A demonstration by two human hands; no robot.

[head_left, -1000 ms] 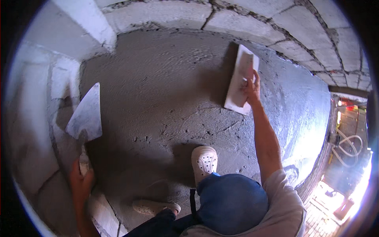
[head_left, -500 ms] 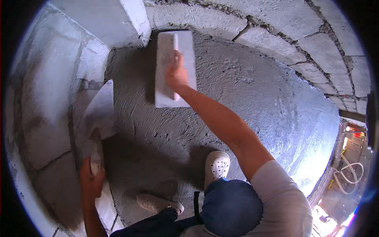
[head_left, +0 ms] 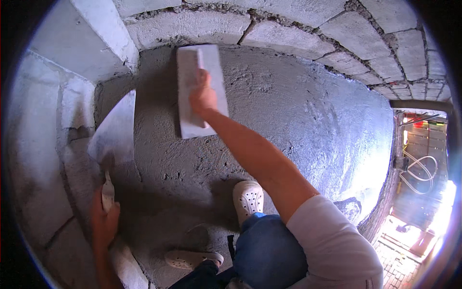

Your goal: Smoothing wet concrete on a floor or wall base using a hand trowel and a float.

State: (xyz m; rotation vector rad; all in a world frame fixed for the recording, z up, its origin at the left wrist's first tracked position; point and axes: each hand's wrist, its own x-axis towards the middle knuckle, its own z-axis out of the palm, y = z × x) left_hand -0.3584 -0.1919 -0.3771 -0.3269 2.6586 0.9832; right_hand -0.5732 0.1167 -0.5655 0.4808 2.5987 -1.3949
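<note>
My right hand (head_left: 203, 98) is closed round the handle of a pale, rectangular plaster float (head_left: 216, 86), whose flat board lies against the wet grey mortar (head_left: 269, 96) near the block wall. Low on the left, my left hand (head_left: 107, 219) grips a pointed trowel (head_left: 115, 130) by its light handle. The trowel's blade points up and away from me, near the left wall, and some grey mortar sticks near its neck. Whether the blade touches anything I cannot tell. My fingers hide part of both handles.
Block walls (head_left: 288, 41) with rough mortar joints border the grey surface at the far side and left. A smooth concrete post (head_left: 103, 31) stands at the far left corner. My pale clog (head_left: 249, 198) rests on the mortar. A looped white hose (head_left: 418, 168) hangs at the right opening.
The view has shifted, so the wall and corner lie differently in the picture. The float is tilted slightly more, still at the far side. Both hands keep their tools.
</note>
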